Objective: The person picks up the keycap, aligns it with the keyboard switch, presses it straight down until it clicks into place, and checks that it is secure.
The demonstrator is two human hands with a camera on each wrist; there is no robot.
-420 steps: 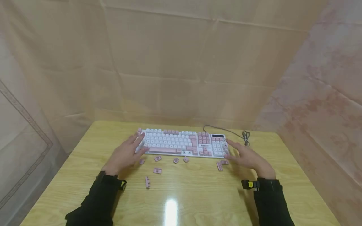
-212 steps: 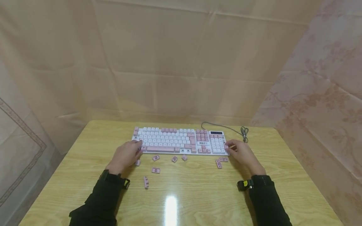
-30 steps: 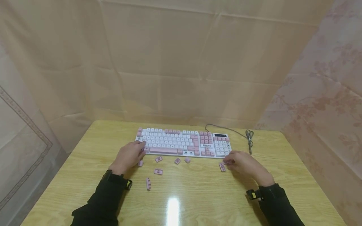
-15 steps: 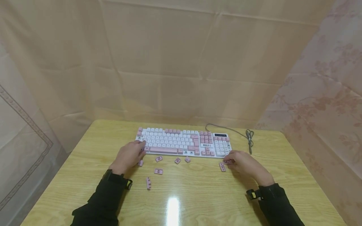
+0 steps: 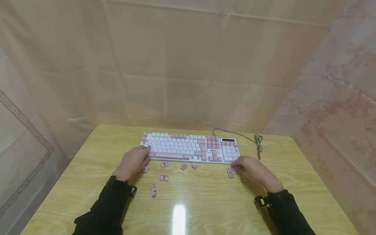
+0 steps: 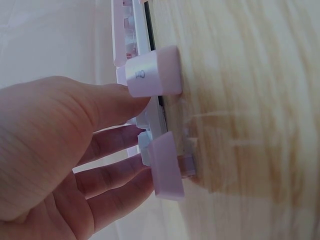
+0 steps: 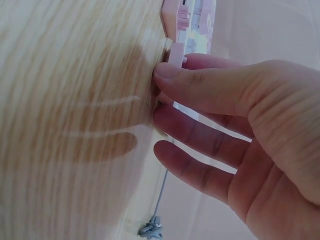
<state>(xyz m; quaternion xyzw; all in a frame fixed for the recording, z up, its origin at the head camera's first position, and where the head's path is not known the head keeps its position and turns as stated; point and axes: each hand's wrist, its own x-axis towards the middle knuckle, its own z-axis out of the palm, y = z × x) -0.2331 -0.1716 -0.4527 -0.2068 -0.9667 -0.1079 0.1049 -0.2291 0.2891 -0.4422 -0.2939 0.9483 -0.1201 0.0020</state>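
A beige cloth hangs behind a light wood-grain table. Near the table's far edge lies a full-size pink-and-white keyboard, its long axis running left to right, its space-bar side facing the person and its number pad at the person's right. A few spots, at the left end, right of the space bar and on the number pad, look like uncovered key sockets.

The person's left hand rests at the keyboard's front left corner, thumb by the front edge, fingers by the left end; whether it grips or merely steadies, I cannot tell. The right hand pinches a pink keycap between thumb and forefinger, just off the front right corner. A gray cable lies bundled beyond that hand.

Smallest are the loose pink keycaps, strewn in front of the keyboard; one long keycap points toward the person, and an oblong keycap lies underside up just beside the pinched one. The pinched cap's peg points up; its long axis is mostly hidden.

The step in hand appears to be picking up that cap. The next move likely calls for a firm pinch, a lift clear of its neighbor, and turning it right side up.
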